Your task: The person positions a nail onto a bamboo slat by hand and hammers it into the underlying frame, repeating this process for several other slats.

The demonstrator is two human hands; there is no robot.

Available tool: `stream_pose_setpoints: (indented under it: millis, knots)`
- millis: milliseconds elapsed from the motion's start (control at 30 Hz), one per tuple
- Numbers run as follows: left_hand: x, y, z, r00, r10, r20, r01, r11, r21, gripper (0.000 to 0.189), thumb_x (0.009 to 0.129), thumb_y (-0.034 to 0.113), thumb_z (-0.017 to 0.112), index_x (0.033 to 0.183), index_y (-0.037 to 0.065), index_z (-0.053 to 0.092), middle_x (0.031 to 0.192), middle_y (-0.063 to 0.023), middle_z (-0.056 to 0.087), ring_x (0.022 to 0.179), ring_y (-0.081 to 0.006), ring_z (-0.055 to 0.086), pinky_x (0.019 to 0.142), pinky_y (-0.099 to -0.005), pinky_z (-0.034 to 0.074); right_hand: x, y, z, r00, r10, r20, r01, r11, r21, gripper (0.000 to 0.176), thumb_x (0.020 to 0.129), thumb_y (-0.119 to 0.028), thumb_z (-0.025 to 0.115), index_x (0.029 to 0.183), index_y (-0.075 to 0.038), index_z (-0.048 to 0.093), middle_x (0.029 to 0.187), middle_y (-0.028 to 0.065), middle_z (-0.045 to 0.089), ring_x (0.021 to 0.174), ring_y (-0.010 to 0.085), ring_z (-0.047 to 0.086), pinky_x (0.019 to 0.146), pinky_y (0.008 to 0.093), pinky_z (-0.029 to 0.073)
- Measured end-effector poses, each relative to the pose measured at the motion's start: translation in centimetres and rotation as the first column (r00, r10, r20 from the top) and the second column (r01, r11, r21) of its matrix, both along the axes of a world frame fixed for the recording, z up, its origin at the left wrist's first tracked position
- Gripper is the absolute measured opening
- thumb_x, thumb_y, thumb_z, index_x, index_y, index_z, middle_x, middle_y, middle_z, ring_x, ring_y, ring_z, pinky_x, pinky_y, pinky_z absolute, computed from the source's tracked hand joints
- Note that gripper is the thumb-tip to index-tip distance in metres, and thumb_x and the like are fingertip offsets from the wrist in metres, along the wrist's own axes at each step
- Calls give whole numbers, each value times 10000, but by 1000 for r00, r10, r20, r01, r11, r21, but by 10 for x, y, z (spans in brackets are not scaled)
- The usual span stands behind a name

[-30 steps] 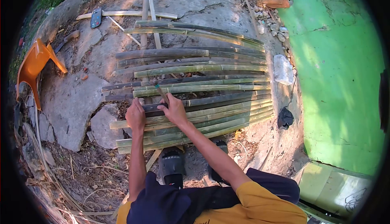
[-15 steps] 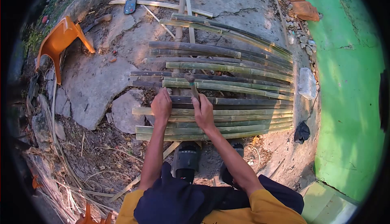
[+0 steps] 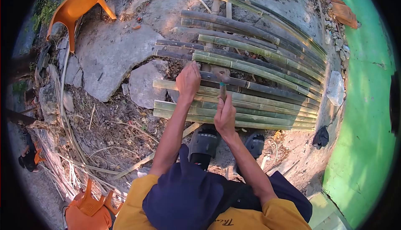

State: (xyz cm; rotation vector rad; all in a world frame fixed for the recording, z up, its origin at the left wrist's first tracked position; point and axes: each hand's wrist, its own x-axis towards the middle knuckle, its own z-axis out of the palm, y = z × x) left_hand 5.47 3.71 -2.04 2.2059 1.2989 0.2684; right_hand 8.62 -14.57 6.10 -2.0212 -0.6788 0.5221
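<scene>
In the head view, we grip the hammer (image 3: 223, 90) by its handle in the right hand (image 3: 225, 114), fingers closed around it, its head over a dark slat (image 3: 259, 87) of split bamboo — whether the two touch, we cannot tell. Our left hand (image 3: 189, 81) is at that slat's left end, fingertips drawn together; we cannot tell whether they pinch anything. Pale green slats (image 3: 246, 99) lie just below, nearer our sandals (image 3: 204, 142), and more bamboo (image 3: 234, 23) spreads above, across a pole (image 3: 216, 6). An orange chair (image 3: 74, 5) stands well apart, at upper left — on broken concrete (image 3: 112, 63).
</scene>
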Motion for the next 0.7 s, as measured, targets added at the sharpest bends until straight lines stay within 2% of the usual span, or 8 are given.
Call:
stream_pose_setpoints:
  millis: [67, 233, 300, 333, 433, 567, 633, 700]
  knots:
    - [1, -1, 3, 1000, 5, 5, -5, 1000, -7, 473, 1125, 314, 368, 990, 32, 723, 974, -207, 749, 871, -437, 711, 764, -534, 569, -2, -3, -30, 987, 145, 64, -128, 968, -217, 196, 1125, -157, 443, 1202, 13, 503, 728, 271, 629, 704, 533, 646, 599, 551, 467]
    - [-1, -1, -3, 999, -2, 48, 1, 1000, 14, 480, 1120, 314, 366, 1051, 25, 743, 995, -206, 760, 884, -437, 720, 780, -533, 577, 5, 16, 26, 996, 62, -67, -69, 991, -114, 186, 1118, -175, 463, 1145, 6, 496, 725, 308, 627, 711, 553, 632, 599, 622, 436]
    - [-1, -4, -1, 998, 20, 60, -21, 1000, 3, 487, 1123, 324, 370, 1004, 23, 734, 973, -221, 749, 877, -455, 707, 768, -547, 564, 4, 17, 38, 999, -38, -38, 41, 996, 76, 196, 1125, -186, 457, 1100, 2, 508, 712, 310, 597, 712, 570, 597, 596, 605, 397]
    - [1, -3, -1, 996, 48, 80, -48, 999, 3, 500, 1126, 335, 375, 957, 21, 726, 952, -236, 738, 870, -473, 695, 755, -560, 551, 3, 14, 26, 999, -38, -33, 41, 996, 78, 196, 1125, -186, 457, 1100, 2, 508, 712, 310, 597, 712, 570, 597, 596, 605, 397]
    - [1, -3, 1, 996, 71, 49, -71, 997, -10, 515, 1124, 348, 378, 946, 21, 733, 941, -239, 738, 868, -479, 694, 757, -563, 550, -3, 3, -24, 992, 108, 65, -92, 971, -221, 199, 1126, -177, 453, 1070, 4, 511, 665, 267, 564, 651, 523, 600, 559, 548, 405]
    - [-1, -6, 1, 993, 67, 95, -68, 998, 10, 540, 1123, 362, 381, 907, 13, 732, 913, -248, 735, 852, -482, 695, 751, -568, 549, 2, 7, 7, 996, 73, -49, -80, 983, -164, 200, 1123, -182, 457, 1103, 13, 496, 681, 291, 581, 695, 557, 599, 579, 575, 414]
    - [1, -2, 0, 999, 49, 8, -49, 999, -8, 557, 1124, 366, 380, 875, 9, 729, 898, -262, 731, 834, -483, 698, 743, -577, 548, 4, 14, 31, 998, -32, -62, 35, 998, 45, 179, 1110, -178, 470, 1079, -2, 470, 719, 320, 622, 714, 567, 624, 610, 657, 431]
    - [1, -5, 3, 998, 58, 12, -58, 998, -16, 563, 1124, 365, 381, 858, 7, 725, 888, -266, 729, 825, -484, 699, 737, -580, 548, -1, 6, 3, 1000, 5, -3, -5, 998, -55, 202, 1114, -187, 468, 1080, 11, 491, 706, 311, 608, 702, 568, 610, 592, 621, 423]
